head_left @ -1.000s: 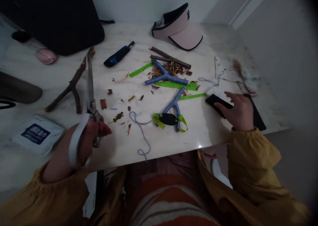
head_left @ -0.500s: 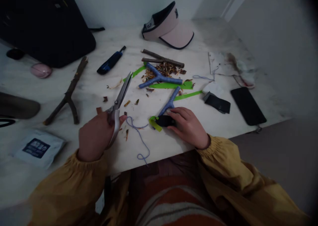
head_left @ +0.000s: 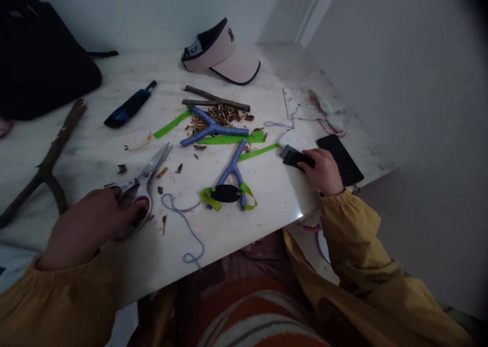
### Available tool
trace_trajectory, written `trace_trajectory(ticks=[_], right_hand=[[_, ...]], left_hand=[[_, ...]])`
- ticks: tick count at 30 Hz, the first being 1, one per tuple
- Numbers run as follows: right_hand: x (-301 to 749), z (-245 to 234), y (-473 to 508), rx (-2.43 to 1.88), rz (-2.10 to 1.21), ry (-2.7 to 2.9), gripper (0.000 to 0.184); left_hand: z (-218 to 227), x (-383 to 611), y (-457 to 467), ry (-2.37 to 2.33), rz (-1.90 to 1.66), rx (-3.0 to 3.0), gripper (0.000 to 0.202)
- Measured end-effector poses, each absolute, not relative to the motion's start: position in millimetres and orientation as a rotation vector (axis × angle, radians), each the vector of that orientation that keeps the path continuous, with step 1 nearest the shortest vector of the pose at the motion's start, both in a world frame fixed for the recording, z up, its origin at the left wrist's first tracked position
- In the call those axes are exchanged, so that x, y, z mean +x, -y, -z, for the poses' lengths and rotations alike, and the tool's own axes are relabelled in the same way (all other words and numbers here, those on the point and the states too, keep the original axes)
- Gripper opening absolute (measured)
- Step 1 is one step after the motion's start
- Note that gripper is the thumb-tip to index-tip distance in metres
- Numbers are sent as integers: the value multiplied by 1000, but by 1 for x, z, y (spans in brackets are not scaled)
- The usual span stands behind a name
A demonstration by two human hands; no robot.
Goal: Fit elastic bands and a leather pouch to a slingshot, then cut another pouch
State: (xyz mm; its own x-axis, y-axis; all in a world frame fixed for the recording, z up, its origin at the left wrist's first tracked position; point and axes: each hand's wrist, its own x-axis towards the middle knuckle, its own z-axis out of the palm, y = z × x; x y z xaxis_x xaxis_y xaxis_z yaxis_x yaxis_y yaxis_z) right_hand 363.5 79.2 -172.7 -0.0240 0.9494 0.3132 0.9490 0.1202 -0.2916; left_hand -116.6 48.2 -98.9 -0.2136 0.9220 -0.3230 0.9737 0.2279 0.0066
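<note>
My left hand rests at the table's left front, closed on the handles of a pair of scissors whose blades point away from me. At the right, my right hand pinches a flat black piece of material, its grey end toward the left. Between my hands lies a small slingshot: a forked stick wrapped in blue, with green bands and a black oval pouch across its prongs. Neither hand touches it. A loose blue string curls beside it.
Behind are another blue-wrapped fork, green strips, bare sticks and bark shavings. A visor, a blue-black cutter, a bare forked branch and a black phone lie around. The table's front edge is near me.
My right hand has left the slingshot and moved right to the black piece. The scissors have come down toward the table with my left hand. The view has swung right.
</note>
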Motion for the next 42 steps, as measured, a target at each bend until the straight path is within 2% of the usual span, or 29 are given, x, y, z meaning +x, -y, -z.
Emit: trace_trajectory(ticks=[3,6,9,12,16,20,28,34,42], right_hand=[[363,175,-80,-1846,9,1904,27],[364,176,-81,-1822,-40,1833,31],[365,175,-80,-1816,-39,1747,32],[360,166,-78,-1795,-31,1753,21],[348,139,-72,-1751,-35,1773,17],[338,108,-60,-1746,-31,1652,14],[309,94,-37,-1585,-249,1510,14],[292,96,-20,-1429,-383,1599,20],[252,92,-13,-1092,-972,1685,15]], left_hand=[[92,-117,-43,-2192,515,1877,43],[83,-110,-31,-2253,602,1952,50],[75,-93,-19,-2315,369,2123,49],[77,-63,-20,-1922,-152,2376,42],[95,-22,-39,-1445,-111,2481,42],[106,-4,-48,-1277,-41,2503,50],[112,9,-30,-1345,-122,2518,32],[119,0,-33,-1299,-310,2461,30],[100,-13,-28,-1029,-569,2351,35]])
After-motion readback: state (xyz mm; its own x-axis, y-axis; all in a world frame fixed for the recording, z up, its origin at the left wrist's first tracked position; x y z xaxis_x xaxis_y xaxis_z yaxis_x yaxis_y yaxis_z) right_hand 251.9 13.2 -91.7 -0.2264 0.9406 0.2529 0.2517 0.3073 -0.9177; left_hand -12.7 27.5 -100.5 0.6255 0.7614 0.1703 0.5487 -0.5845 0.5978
